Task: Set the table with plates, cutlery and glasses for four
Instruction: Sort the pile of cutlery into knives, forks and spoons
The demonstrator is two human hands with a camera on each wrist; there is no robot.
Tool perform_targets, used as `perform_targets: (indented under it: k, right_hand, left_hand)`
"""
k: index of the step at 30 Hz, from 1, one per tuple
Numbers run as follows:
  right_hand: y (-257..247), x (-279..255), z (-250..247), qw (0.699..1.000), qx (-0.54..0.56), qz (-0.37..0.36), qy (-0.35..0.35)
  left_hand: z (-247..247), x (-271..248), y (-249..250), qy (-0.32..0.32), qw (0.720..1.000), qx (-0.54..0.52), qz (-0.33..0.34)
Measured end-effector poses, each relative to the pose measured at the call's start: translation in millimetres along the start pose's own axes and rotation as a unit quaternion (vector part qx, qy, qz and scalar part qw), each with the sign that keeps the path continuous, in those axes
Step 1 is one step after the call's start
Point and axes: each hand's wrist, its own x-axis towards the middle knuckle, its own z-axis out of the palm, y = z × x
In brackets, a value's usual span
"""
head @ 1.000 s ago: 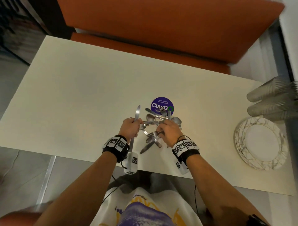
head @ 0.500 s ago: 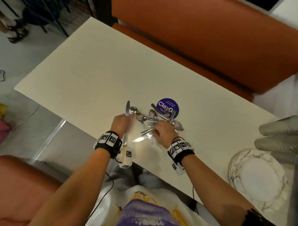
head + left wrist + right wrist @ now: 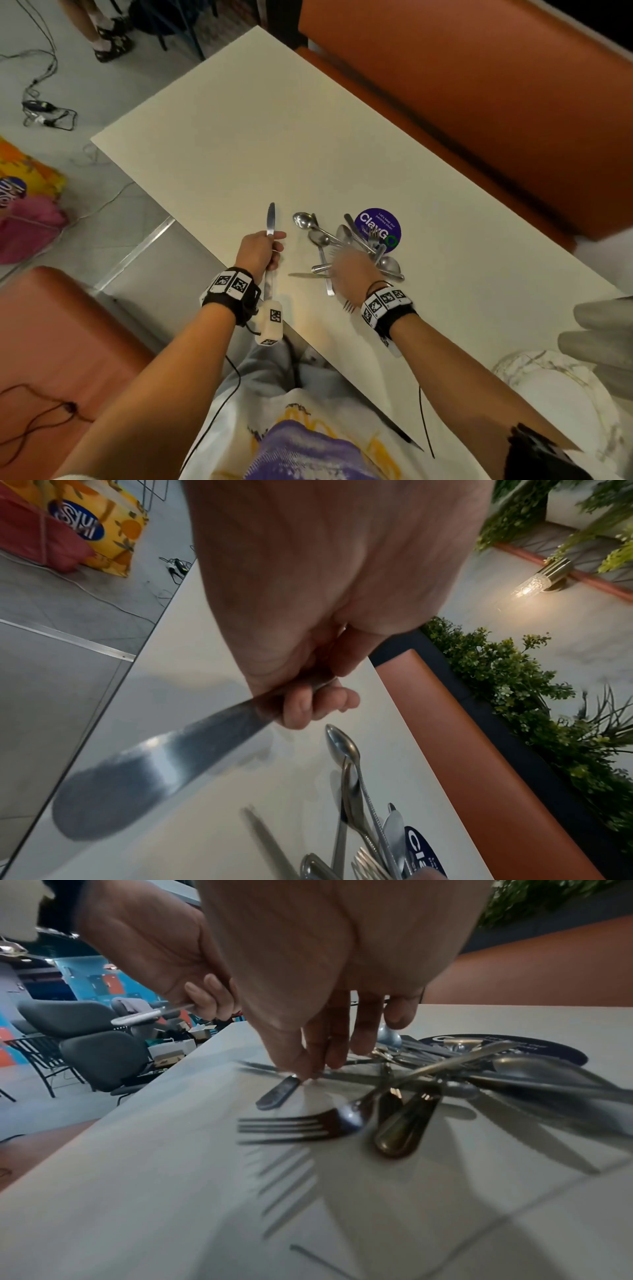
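Note:
A heap of spoons, forks and knives (image 3: 346, 245) lies on the cream table (image 3: 257, 120) beside a purple round sticker (image 3: 376, 228). My left hand (image 3: 263, 250) grips a table knife (image 3: 270, 222) by the handle, blade pointing away, left of the heap; the left wrist view shows the fingers (image 3: 308, 704) curled round it and the blade (image 3: 143, 767). My right hand (image 3: 349, 270), blurred, is on the heap's near side. In the right wrist view its thumb and forefinger (image 3: 308, 1069) pinch a flat knife there, beside a fork (image 3: 301, 1127).
A stack of marbled plates (image 3: 561, 404) sits at the table's near right, with grey tumblers (image 3: 603, 315) beside it. An orange bench (image 3: 479, 85) runs along the far side and an orange seat (image 3: 51, 325) is at my left. Cables and bags lie on the floor to the left.
My left hand has drawn the knife a little leftward, away from the heap. My right hand stays working in the heap. The head view has swung left.

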Motion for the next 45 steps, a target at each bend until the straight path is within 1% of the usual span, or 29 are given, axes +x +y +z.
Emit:
perform_targets:
  k: [3, 5, 9, 11, 13, 16, 18, 22, 26, 27, 29, 31, 32, 33, 35, 38, 39, 42, 45]
  right_hand:
    - [1, 3, -6, 0.999, 0.038, 0.016, 0.018]
    - [3, 5, -12, 0.994, 0.089, 0.035, 0.057]
    - [6, 8, -31, 0.962, 0.208, 0.090, 0.151]
    - [7, 10, -45, 0.933, 0.270, 0.111, 0.209]
    - [5, 13, -59, 0.895, 0.336, 0.140, 0.259]
    - [1, 17, -76, 0.835, 0.431, 0.196, 0.280]
    - [-2, 18, -81, 0.813, 0.463, 0.227, 0.270]
    - [-7, 17, -77, 0.803, 0.479, 0.246, 0.257]
    - [-6, 12, -74, 0.825, 0.446, 0.229, 0.263]
    - [-4, 12, -77, 0.823, 0.446, 0.232, 0.266]
    - [3, 16, -85, 0.803, 0.461, 0.261, 0.273]
    - [11, 20, -93, 0.772, 0.483, 0.297, 0.288]
    - [15, 23, -97, 0.758, 0.492, 0.305, 0.301]
    - [18, 25, -101, 0.752, 0.494, 0.303, 0.315]
    - [23, 28, -107, 0.753, 0.493, 0.290, 0.325]
    - [21, 31, -108, 0.761, 0.492, 0.282, 0.315]
    - [19, 31, -108, 0.763, 0.491, 0.281, 0.313]
    - [11, 32, -103, 0.755, 0.512, 0.267, 0.310]
    - [13, 33, -102, 0.767, 0.501, 0.265, 0.302]
  left_hand:
    - [-3, -1, 5, 0.007, 1.000, 0.002, 0.010]
    - [-5, -2, 10, 0.008, 1.000, 0.003, 0.016]
    - [-1, -5, 22, 0.001, 1.000, 0.000, 0.030]
    - [5, -5, 27, -0.019, 0.999, -0.005, 0.038]
    - [15, -8, 32, -0.050, 0.997, -0.006, 0.051]
    - [36, -15, 37, -0.096, 0.993, -0.003, 0.071]
    - [49, -20, 39, -0.124, 0.990, 0.003, 0.073]
    - [70, -26, 38, -0.169, 0.981, 0.053, 0.077]
    - [82, -31, 31, -0.168, 0.980, 0.057, 0.086]
    - [84, -31, 30, -0.164, 0.981, 0.060, 0.089]
    - [84, -32, 30, -0.162, 0.981, 0.064, 0.085]
    - [84, -32, 32, -0.170, 0.981, 0.052, 0.074]
    - [84, -32, 33, -0.175, 0.981, 0.045, 0.069]
    - [83, -31, 34, -0.180, 0.981, 0.039, 0.063]
    - [82, -30, 34, -0.192, 0.979, 0.036, 0.057]
    - [80, -31, 37, -0.206, 0.976, 0.036, 0.064]
    - [81, -31, 38, -0.203, 0.976, 0.039, 0.067]
    - [81, -30, 41, -0.192, 0.978, 0.040, 0.069]
    - [80, -29, 40, -0.195, 0.978, 0.036, 0.060]
